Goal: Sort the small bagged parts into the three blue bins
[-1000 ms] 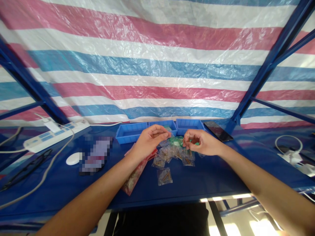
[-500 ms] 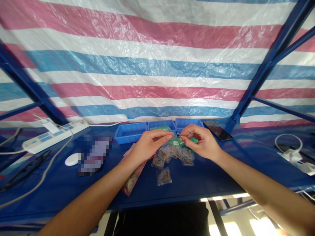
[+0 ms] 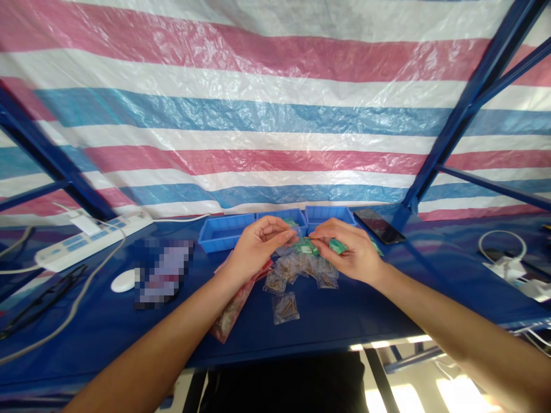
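Pinching at a small clear bag (image 3: 289, 245) with the left hand (image 3: 253, 248), thumb and fingertips pressed together on its edge, just in front of the middle blue tray (image 3: 282, 217); right hand (image 3: 350, 252) closed in a like grip around a green packet (image 3: 338, 246), thumb and forefinger meeting toward the left hand, knuckles curled; whether a thin pin sits between the two hands cannot be told; both hands raised slightly above the blue desk (image 3: 379, 310), almost touching one another.

Directly below the hands, a heap of small clear bags with brass-coloured parts (image 3: 301, 268), overlapping; one more such bag lying alone (image 3: 285, 307), nearer the desk's front edge; a longer reddish bag (image 3: 232, 310) stretched out beneath the left wrist, slanting toward the front edge.

Behind the hands, three blue trays in a row: left tray (image 3: 224, 230), the middle one with something green inside, right tray (image 3: 327, 213); a dark phone (image 3: 379, 225) just right of the trays, lying flat.

Far left: white power strip (image 3: 86, 241) with cables, a white mouse (image 3: 123, 280), black glasses (image 3: 47, 295), a blurred-out object (image 3: 166, 272); far right: white coiled cable (image 3: 503, 249); behind everything, a striped tarp (image 3: 267, 103) of pink, white and blue on a blue frame (image 3: 456, 126).
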Tool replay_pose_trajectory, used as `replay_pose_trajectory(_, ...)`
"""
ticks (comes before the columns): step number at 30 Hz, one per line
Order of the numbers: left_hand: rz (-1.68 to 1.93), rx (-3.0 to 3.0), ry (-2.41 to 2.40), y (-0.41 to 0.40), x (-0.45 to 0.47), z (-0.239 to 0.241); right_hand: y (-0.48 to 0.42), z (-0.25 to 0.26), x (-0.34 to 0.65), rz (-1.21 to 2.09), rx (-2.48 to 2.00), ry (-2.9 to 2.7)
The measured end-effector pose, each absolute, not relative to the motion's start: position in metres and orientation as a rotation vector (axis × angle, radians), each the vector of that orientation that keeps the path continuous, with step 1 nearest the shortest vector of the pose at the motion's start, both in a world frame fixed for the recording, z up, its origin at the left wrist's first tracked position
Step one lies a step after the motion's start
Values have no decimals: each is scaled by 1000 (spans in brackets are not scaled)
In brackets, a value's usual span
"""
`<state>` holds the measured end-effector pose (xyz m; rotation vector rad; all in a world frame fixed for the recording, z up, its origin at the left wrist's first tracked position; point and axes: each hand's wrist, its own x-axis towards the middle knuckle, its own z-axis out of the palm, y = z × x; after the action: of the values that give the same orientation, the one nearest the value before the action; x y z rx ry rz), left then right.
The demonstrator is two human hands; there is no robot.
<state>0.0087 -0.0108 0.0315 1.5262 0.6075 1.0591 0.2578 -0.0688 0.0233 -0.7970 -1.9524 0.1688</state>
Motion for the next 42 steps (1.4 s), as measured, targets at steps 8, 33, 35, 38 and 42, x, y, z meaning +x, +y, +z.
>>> replay_pose_trajectory(8, 989, 1557, 613, -10, 6, 29, -65, 25, 253, 260, -722, -2039)
replay_pose_trajectory(33, 932, 1678, 646, -15, 9, 34, -58, 12, 243, 1227, -876, -1612)
replay_pose_trajectory(35, 905, 1679, 629, -16, 9, 34, -58, 13, 242, 1220, -878, -1586)
replay_pose_trajectory(38, 889, 1669, 624, -17, 9, 33, -58, 15, 242, 1195, -849, -1563)
replay_pose_trajectory(42, 846, 1714, 609, -17, 9, 34, -56, 16, 245, 1196, -791, -1533)
